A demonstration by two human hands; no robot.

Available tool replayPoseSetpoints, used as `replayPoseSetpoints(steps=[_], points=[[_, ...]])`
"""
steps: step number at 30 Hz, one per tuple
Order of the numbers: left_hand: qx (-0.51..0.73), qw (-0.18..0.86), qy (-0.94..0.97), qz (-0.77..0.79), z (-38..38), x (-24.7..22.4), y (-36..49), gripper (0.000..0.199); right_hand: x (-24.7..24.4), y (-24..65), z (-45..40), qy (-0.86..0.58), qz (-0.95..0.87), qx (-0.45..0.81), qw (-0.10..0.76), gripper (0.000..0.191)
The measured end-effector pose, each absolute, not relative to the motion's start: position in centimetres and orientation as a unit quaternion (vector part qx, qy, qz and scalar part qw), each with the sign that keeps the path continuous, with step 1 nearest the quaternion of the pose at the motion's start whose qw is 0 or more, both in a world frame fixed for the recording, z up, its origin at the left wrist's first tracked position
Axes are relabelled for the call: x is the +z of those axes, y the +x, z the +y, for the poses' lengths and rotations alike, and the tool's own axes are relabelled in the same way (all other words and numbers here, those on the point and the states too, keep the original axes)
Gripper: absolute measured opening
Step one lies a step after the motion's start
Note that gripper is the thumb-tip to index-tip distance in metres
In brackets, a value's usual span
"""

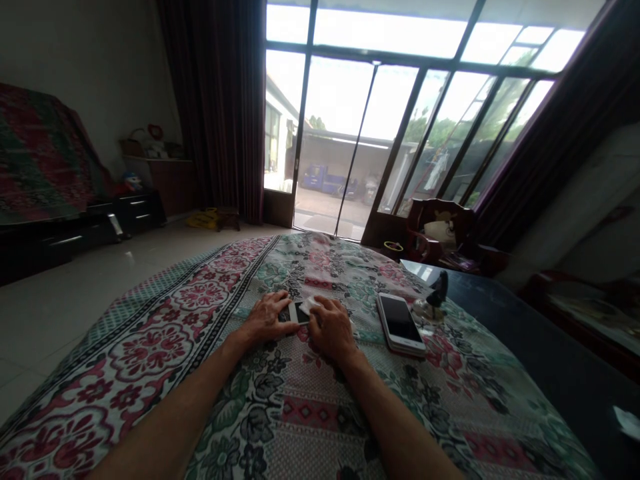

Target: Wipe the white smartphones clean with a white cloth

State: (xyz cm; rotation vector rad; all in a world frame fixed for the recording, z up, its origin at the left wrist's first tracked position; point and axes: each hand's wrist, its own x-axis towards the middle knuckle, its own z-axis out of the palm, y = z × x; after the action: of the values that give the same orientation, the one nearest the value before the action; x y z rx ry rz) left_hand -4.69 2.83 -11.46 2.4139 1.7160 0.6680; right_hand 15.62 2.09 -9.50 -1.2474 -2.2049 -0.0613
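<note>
Left hand (267, 319), right hand (333, 328), half open on a dark card (299, 312)

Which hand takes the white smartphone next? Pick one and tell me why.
Right, probably: the right hand lies nearest the white smartphone on the floral cloth. The left hand is farther, with the right hand between it and the phone. But the right fingers rest on a white scrap.

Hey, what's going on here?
A person has both hands on a floral bedspread. The left hand and right hand meet around a small dark, glossy rectangle, with a white scrap under the right fingers. A white smartphone lies screen-up to the right, near a black ornament.
</note>
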Motion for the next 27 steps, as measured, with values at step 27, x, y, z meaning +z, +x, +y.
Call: replayPoseSetpoints(steps=[27], points=[[0.160,0.066,0.806,0.567,2.81,-11.55,-4.71,0.070,-8.98,15.46,1.74,-0.501,-0.822,0.005,0.269,0.023]])
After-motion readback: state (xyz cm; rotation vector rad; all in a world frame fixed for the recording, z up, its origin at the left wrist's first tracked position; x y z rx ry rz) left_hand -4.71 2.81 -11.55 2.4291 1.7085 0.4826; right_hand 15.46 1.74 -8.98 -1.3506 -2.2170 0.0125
